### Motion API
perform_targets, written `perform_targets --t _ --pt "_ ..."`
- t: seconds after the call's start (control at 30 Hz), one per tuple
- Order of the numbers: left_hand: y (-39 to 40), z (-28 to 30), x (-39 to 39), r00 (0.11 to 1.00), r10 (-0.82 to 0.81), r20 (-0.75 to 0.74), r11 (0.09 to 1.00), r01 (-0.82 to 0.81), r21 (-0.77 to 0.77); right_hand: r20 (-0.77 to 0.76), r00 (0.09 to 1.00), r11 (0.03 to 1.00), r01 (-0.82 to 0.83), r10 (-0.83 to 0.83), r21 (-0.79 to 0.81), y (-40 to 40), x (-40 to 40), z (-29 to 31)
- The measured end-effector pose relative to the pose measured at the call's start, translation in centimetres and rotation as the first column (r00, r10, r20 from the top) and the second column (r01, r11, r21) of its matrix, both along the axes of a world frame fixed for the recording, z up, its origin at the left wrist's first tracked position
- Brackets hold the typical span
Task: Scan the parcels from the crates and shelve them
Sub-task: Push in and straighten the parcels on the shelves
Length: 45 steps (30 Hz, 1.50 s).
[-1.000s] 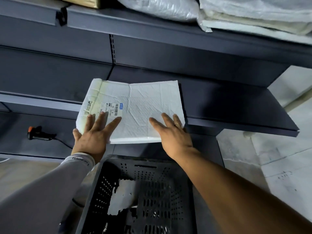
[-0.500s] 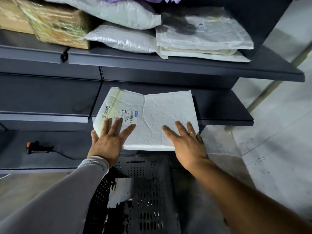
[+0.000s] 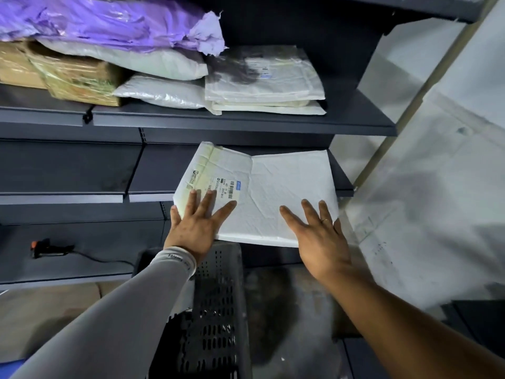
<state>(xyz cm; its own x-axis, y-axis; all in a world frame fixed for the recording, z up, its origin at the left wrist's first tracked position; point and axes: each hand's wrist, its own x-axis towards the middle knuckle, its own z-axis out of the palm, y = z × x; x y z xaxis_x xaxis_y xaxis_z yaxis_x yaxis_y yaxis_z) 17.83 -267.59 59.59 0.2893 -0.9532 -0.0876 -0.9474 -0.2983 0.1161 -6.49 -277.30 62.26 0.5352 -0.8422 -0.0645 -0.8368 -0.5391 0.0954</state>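
- Dark metal shelving (image 3: 246, 124) stands against a pale wall, with a concrete floor below.
- Nearest, a black perforated crate (image 3: 216, 310) sits on the floor between the person's forearms.
- The left hand (image 3: 195, 222), in a grey sleeve, lies flat with fingers spread on the white padded parcel (image 3: 276, 192), next to its barcode label (image 3: 228, 188).
- The right hand (image 3: 318, 236) rests flat, fingers straight, on the parcel's right near corner.
- The parcel lies on the middle shelf, its near edge overhanging.
- A handheld scanner (image 3: 45, 248) lies on the lower shelf, left.
- Farther up, white and purple bags (image 3: 109, 20) and a wrapped box (image 3: 76, 77) fill the upper shelf.
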Motion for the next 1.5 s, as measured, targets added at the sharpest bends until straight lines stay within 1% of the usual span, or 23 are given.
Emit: perform_targets --t 0.2,0.33,0.43,0.6,0.77,0.97,1.17,1.33,1.5 --pt "1.3 3.7 -5.1 0.999 -0.051 0.02 0.999 0.051 -0.017 0.028 0.998 0.999 0.049 -0.049 0.015 2.7 -5.7 3.7" --pt "2.9 6.1 -7.2 0.997 -0.059 0.04 0.998 0.06 -0.02 0.04 0.998 0.999 0.041 -0.041 -0.015 4.3 -8.0 5.8" --pt "4.1 8.0 -8.4 0.998 -0.052 0.036 0.998 0.054 -0.037 0.042 0.998 0.997 0.045 -0.042 -0.067 5.4 -9.2 7.5" --pt "5.9 11.5 -9.4 0.997 -0.071 0.039 0.997 0.072 -0.026 0.049 0.997 0.992 0.056 -0.051 -0.11 7.7 -10.5 10.4" --pt "7.8 15.4 -10.1 0.996 -0.059 0.074 0.996 0.064 -0.065 0.074 0.997 0.991 0.037 -0.028 -0.131 8.9 -11.0 13.8" --pt "9.6 20.0 -9.3 0.993 -0.006 0.115 0.993 0.019 -0.119 0.146 0.989 0.986 -0.011 0.036 -0.164 8.9 -9.6 17.5" --pt "9.4 23.0 -6.3 0.987 0.025 0.161 0.988 0.0 -0.153 0.184 0.98 0.986 -0.048 0.078 -0.161 8.0 -6.8 20.2" --pt "8.4 25.2 -2.2 0.979 0.062 0.194 0.98 -0.023 -0.198 0.225 0.966 0.983 -0.088 0.124 -0.163 6.1 -2.5 22.3" --pt "7.7 26.1 2.6 0.969 0.123 0.213 0.972 -0.075 -0.223 0.219 0.957 0.974 -0.152 0.188 -0.169 4.0 3.0 23.3"
